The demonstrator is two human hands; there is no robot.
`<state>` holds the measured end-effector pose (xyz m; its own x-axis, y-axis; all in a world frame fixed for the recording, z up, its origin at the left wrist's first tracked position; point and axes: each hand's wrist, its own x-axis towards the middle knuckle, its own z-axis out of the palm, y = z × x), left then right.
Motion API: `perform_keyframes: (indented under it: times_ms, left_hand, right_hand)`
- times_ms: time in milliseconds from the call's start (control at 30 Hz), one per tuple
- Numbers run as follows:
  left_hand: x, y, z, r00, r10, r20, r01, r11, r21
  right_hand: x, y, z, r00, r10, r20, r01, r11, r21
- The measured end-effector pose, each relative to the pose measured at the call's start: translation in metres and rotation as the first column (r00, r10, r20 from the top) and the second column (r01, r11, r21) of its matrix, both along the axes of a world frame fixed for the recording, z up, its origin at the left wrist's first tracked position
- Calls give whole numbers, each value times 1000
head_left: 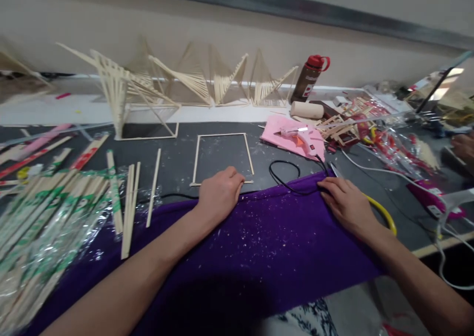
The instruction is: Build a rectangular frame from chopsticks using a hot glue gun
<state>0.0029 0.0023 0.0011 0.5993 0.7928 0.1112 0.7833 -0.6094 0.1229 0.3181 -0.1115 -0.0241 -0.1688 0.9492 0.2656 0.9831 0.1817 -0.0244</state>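
Observation:
My left hand (219, 191) is closed over the near side of a square frame (221, 135) of thin wooden sticks. The ends of that near stick show on both sides of my fingers, which hide its middle. Under my left wrist runs the edge of a purple cloth (281, 237), dotted with white specks. At the cloth's far right corner, my right hand (346, 202) pinches its edge, beside a black cord (285, 163). A pink hot glue gun (301, 137) lies on a pink sheet (274, 124) beyond the right hand.
Twisted stick models (192, 81) stand along the wall, with a red-capped bottle (308, 79) to their right. Bagged chopsticks (55, 217) and loose sticks (130, 207) lie at left. Plastic wrappers (392, 148), white cables and a yellow curved thing (385, 215) are at right. Another person's hand (462, 148) shows far right.

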Motion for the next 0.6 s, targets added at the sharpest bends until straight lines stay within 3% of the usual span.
perform_keyframes:
  times_ms: [133, 267, 400, 533, 600]
  left_hand:
    - [-1, 0, -2, 1000, -16, 9, 16, 1000, 5]
    - [-2, -1, -4, 999, -35, 11, 35, 999, 2]
    - [-3, -2, -3, 1000, -30, 6, 30, 999, 16]
    - [-3, -1, -2, 999, -28, -16, 28, 999, 21]
    - [-3, 0, -3, 999, -29, -18, 29, 999, 15]
  right_hand:
    - [-3, -2, 6, 999, 3, 54, -5, 999, 42]
    - [-31, 10, 34, 997, 22, 71, -29, 995, 99]
    - [-79, 63, 58, 978, 170, -117, -178, 983, -54]
    - [-118, 132, 53, 970, 114, -215, -163, 960, -227]
    - [-130, 154, 46, 977, 25, -213, -91, 949, -303]
